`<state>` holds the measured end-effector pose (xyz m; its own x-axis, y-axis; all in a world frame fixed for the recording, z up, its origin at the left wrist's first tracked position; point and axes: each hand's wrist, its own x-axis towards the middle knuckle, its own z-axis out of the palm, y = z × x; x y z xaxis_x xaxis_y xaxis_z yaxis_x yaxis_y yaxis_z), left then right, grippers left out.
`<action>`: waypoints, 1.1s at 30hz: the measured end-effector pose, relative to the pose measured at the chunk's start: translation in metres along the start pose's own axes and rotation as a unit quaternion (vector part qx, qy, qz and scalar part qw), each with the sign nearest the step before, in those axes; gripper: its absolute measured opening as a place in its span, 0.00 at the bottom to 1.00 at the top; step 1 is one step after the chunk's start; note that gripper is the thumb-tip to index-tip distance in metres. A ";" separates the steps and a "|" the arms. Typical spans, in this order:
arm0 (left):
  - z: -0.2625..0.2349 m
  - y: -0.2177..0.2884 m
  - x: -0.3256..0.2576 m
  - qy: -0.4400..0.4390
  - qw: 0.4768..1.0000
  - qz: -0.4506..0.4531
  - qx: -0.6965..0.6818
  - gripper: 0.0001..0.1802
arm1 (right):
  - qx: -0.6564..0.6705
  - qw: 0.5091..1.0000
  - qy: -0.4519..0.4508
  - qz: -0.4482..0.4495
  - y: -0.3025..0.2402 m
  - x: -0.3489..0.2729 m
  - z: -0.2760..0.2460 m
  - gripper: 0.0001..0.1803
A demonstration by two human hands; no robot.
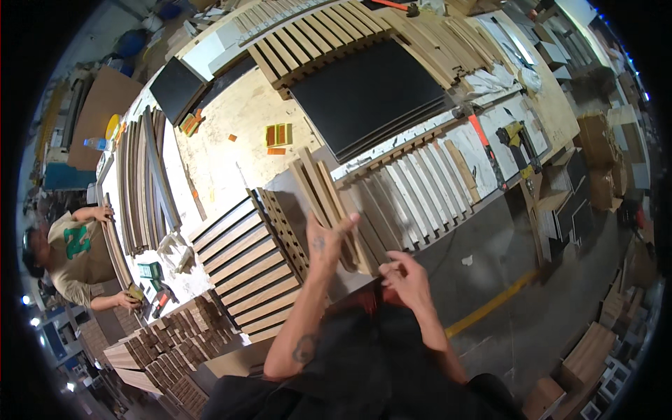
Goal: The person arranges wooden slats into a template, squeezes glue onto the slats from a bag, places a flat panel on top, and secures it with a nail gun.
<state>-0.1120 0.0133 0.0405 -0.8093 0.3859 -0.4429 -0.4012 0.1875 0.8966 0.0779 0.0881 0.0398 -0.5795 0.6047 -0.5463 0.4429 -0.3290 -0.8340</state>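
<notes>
My left hand (326,241) is closed around a few long wooden strips (323,187), thumb on top, holding them at a slant over the table's near edge. My right hand (409,280) is beside the near ends of these strips, its fingers bent but apart, with nothing visible in them. Whether its fingertips touch the wood I cannot tell. To the left of the strips lies a slatted wooden panel (255,280) with dark gaps. On the right is a row of white and brown strips (423,185).
Black flat panels (371,94) are stacked beyond my hands. Orange-handled hammer (481,133) and yellow-black power tool (518,143) lie at right. Another person (77,255) handles long strips at far left. Wood blocks (164,346) are piled at near left. Small orange pieces (278,134) dot the tabletop.
</notes>
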 end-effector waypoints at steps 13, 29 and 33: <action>-0.001 -0.013 0.058 0.077 0.986 0.089 0.121 0.22 | -0.031 0.989 -0.013 0.144 0.081 0.020 -0.073 0.20; 0.011 -0.008 0.073 0.121 0.977 0.032 0.171 0.23 | -0.009 0.996 0.077 0.050 0.075 0.008 -0.052 0.24; 0.005 -0.010 0.078 0.103 0.975 0.036 0.193 0.23 | -0.378 0.898 0.109 -0.195 0.065 0.005 -0.052 0.21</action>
<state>-0.1688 0.0465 -0.0024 -0.9140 0.2287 -0.3352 -0.1820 0.5074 0.8423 0.1397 0.1077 -0.0126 -0.6798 0.7222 -0.1277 0.6218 0.4752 -0.6226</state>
